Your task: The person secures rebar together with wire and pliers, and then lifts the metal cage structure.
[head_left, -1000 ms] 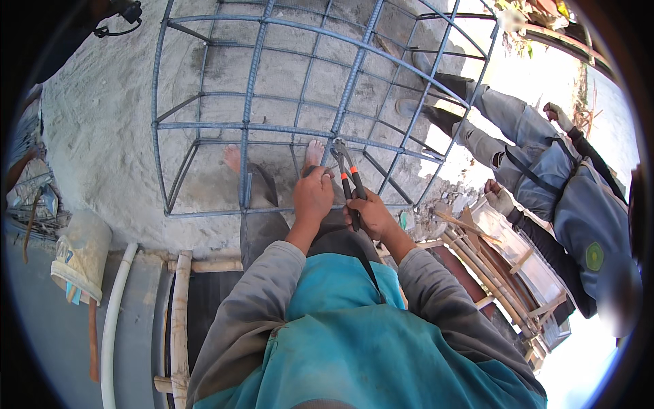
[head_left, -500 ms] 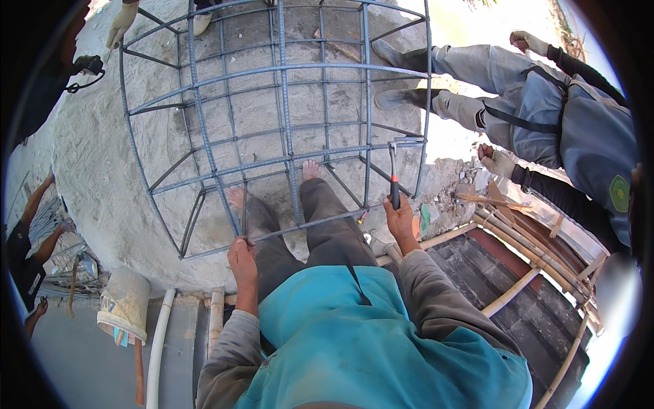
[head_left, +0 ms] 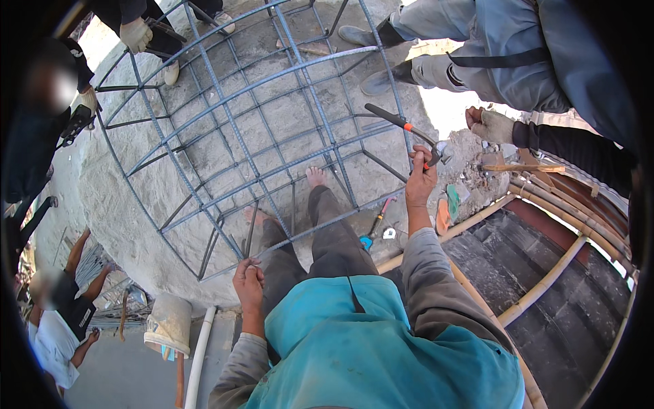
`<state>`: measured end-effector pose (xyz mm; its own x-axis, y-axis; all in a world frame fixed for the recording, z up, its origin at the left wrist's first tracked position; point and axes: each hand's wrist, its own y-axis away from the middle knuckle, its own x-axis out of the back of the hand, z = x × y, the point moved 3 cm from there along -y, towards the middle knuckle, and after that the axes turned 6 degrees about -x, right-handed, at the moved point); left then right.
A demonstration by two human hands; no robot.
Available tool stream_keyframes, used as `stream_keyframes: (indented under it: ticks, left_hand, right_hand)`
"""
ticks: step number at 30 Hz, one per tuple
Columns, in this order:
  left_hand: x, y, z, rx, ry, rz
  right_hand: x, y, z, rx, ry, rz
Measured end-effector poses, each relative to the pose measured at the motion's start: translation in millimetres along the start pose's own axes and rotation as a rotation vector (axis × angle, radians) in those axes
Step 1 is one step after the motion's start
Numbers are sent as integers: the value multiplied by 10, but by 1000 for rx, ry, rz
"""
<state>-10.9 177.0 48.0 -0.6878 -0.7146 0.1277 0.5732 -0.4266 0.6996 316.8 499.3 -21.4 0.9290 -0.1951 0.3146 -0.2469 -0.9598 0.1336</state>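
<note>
A claw-like hammer (head_left: 413,129) with a black grip and orange bands is in my right hand (head_left: 421,174). That hand grips it close to the metal head, and the handle points up and to the left over the cage. Below and in front of me stands a cage of tied steel rebar (head_left: 261,178) on rough concrete, my bare feet at its near side. My left hand (head_left: 249,281) is curled closed just by the cage's near bar. Whether anything lies inside its fingers is hidden.
Near my right leg lie a dark tool with a blue end (head_left: 368,240) and green and orange sandals (head_left: 453,201). Bamboo poles (head_left: 545,300) cross dark roofing at right. At left are a bucket (head_left: 169,320) and white pipe (head_left: 199,361). Co-workers' gloved hands (head_left: 136,34) (head_left: 496,127) are around the cage.
The hammer has turned over in my right hand: its handle now points away and the grip is near the head. My right hand has risen slightly; my left has moved a little nearer me.
</note>
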Motion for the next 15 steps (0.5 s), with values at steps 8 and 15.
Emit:
stream_keyframes:
  ticks: [8, 15]
  left_hand:
    - [-99, 115, 45, 28, -54, 12]
    - [-289, 238, 175, -17, -49, -3]
  right_hand:
    - [690, -262, 830, -65, 132, -141]
    - [976, -337, 1017, -194, 90, -90]
